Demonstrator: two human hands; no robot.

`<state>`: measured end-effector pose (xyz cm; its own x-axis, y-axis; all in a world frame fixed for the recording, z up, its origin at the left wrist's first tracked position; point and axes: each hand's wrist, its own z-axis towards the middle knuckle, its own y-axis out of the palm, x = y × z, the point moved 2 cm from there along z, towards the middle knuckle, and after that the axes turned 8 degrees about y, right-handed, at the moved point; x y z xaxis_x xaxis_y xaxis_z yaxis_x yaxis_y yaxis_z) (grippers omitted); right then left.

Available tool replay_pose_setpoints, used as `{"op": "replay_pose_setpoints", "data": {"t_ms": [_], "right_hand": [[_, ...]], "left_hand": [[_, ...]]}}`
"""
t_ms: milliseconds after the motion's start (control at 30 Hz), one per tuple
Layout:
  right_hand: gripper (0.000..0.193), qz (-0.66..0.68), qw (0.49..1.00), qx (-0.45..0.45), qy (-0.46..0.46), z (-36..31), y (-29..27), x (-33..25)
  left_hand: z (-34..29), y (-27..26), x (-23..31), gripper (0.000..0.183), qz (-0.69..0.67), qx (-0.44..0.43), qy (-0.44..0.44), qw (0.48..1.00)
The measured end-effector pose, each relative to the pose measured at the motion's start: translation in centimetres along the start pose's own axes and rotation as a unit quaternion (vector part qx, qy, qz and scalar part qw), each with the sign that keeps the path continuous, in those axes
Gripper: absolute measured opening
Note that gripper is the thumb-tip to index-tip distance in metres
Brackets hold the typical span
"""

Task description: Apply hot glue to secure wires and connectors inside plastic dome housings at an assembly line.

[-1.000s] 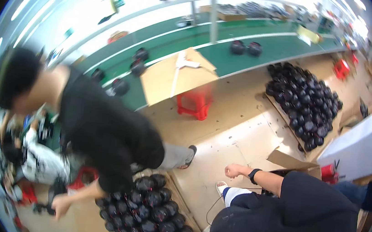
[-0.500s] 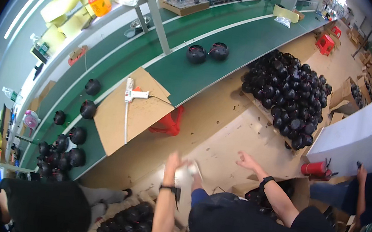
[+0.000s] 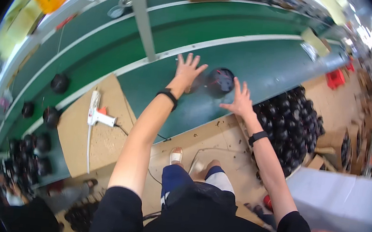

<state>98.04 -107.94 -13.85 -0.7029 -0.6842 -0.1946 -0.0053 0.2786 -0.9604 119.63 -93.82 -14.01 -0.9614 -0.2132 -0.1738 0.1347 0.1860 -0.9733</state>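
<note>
Over the green bench my left hand [image 3: 186, 73] reaches out with its fingers spread. Partly behind it is a blurred dark round shape; I cannot tell whether the hand touches it. A black round shell [image 3: 220, 84] with an open top and red wires inside sits just right of it. My right hand [image 3: 241, 101] is open beside this shell, thumb and fingers apart, at its near right side. Whether the fingertips touch the shell is not plain. Neither hand grips anything.
A white glue gun [image 3: 99, 115] lies on a cardboard sheet [image 3: 73, 137] to the left. More black shells [image 3: 36, 144] stand further left. A large heap of black shells [image 3: 285, 127] is right of the bench. A person [image 3: 30, 217] is at lower left.
My body has moved closer to the bench. Both hands have gone from above the floor to over the bench, around the black shells, fingers spread.
</note>
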Motion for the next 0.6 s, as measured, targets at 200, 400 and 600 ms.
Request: {"op": "replay_pose_setpoints", "data": {"t_ms": [200, 400, 600], "right_hand": [[0.123, 0.067, 0.962, -0.005, -0.263, 13.6, 1.1, 3.1], [0.124, 0.008, 0.969, -0.108, -0.22, 13.1, 2.4, 1.7], [0.12, -0.004, 0.962, -0.1, -0.256, 13.5, 3.7, 1.0]], "left_hand": [[4.4, 4.9, 2.7, 0.057, -0.096, 0.189, -0.058, 0.976], [1.2, 3.7, 5.2, 0.107, -0.159, 0.022, -0.222, 0.962], [-11.3, -0.1, 10.1, 0.12, -0.33, 0.153, -0.324, 0.873]]}}
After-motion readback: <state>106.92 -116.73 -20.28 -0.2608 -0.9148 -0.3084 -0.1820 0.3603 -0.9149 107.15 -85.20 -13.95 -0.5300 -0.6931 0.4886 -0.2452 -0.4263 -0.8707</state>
